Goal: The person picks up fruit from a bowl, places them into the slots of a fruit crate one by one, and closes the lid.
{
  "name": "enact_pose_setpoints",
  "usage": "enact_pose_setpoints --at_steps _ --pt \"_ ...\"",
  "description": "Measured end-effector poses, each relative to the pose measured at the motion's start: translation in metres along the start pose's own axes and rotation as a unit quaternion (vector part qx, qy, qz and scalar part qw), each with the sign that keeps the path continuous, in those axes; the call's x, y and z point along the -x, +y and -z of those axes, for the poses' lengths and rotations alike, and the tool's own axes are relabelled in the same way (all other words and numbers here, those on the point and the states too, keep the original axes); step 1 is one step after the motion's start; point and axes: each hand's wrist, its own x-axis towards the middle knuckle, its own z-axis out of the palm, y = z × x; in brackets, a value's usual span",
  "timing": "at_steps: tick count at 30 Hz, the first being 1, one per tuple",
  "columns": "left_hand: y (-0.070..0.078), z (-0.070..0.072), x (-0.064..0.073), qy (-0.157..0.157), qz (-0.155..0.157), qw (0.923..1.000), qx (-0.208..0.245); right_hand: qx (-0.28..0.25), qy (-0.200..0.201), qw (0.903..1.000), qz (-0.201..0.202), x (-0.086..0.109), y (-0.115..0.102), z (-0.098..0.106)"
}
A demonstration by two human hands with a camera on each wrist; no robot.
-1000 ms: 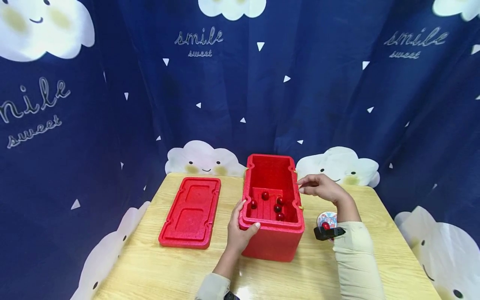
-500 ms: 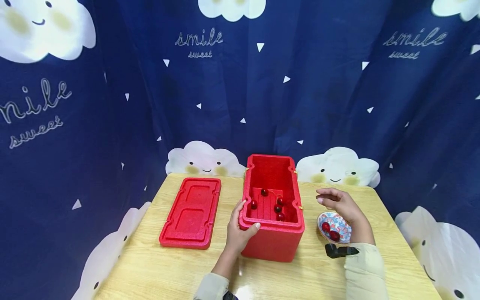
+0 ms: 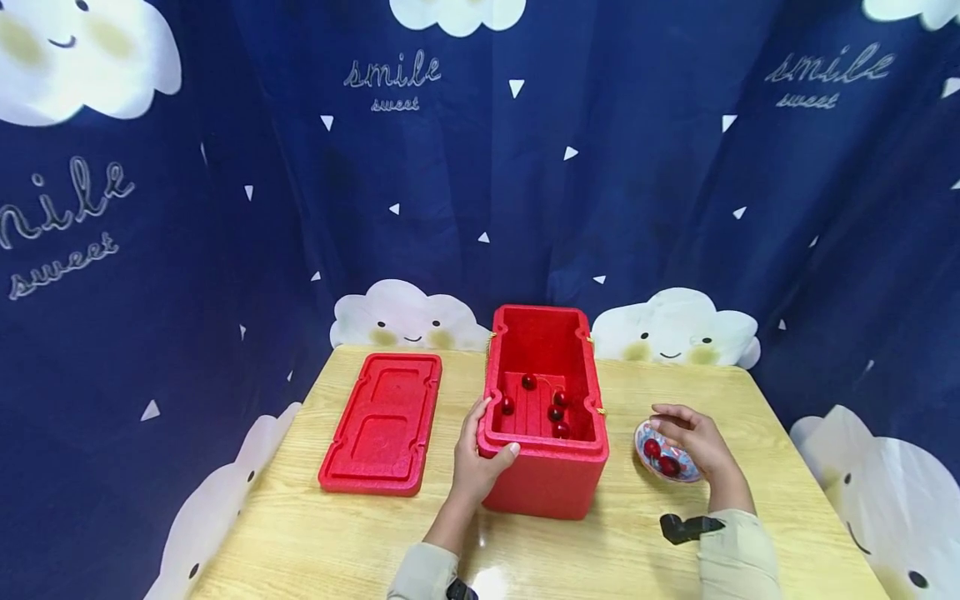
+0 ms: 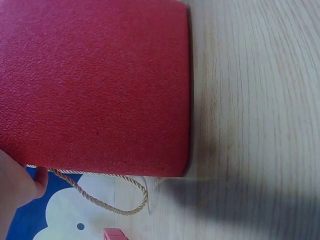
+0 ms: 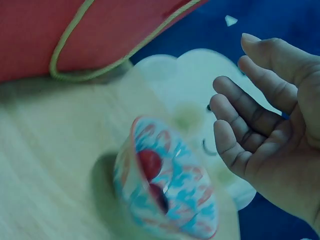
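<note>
My left hand (image 3: 477,467) grips the near left corner of a tall red foam box (image 3: 546,483), thumb on the front and fingers along the side. Several dark red cherries (image 3: 555,413) lie on the floor of the box. Over a small patterned bowl (image 3: 647,468) on the right hovers my right hand (image 3: 697,446), its fingers loosely bent with nothing between them. Two cherries (image 5: 150,164) show in that bowl in the right wrist view. A gold cord (image 4: 107,205) hangs along the box's side in the left wrist view.
A red lid (image 3: 381,427) lies flat on the wooden table (image 3: 300,533), left of the box. Behind the table hangs a dark blue curtain (image 3: 540,200) with white clouds and triangles.
My right hand has drawn back from the box's right rim, moving right and toward me to above the bowl. The left hand keeps its grip on the box.
</note>
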Motion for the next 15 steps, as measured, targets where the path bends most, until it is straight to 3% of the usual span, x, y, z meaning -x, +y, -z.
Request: enact_pose_setpoints --at_steps 6,10,15 --pt "0.000 0.000 -0.001 0.003 -0.007 1.0000 -0.002 -0.009 0.015 0.9982 -0.057 -0.002 0.019 0.008" --pt "0.001 0.000 -0.001 0.004 -0.001 1.0000 -0.003 0.018 0.023 0.9954 -0.091 -0.004 0.036 0.013" --pt "0.001 -0.001 -0.001 0.007 0.005 1.0000 0.003 0.045 0.030 0.9932 -0.102 -0.007 0.050 0.013"
